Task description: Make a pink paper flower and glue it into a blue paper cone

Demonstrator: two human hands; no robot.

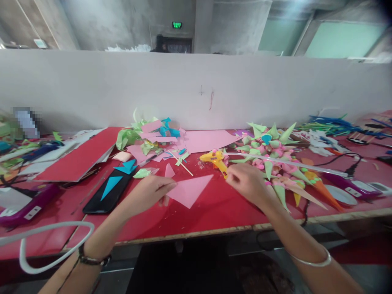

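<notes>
My left hand (153,194) pinches a pink paper triangle (191,190) by its left corner, holding it over the red tabletop. My right hand (246,181) is closed at the lower end of the handle of a yellow hot glue gun (212,157); the fingertips are partly hidden. The gun's nozzle points left, and a long clear glue stick (284,160) runs out of its back to the right. A smaller pink paper piece (169,170) lies behind the held triangle. Just beyond my right hand is a heap of green and pink paper cones (278,157).
A black phone (105,196) with blue paper triangles on it lies left. Paper scraps (156,134) and a pink sheet (205,141) lie at the back before a white partition (122,90). Purple power strips (32,204) sit at both sides. A white loop (56,224) hangs near my left forearm.
</notes>
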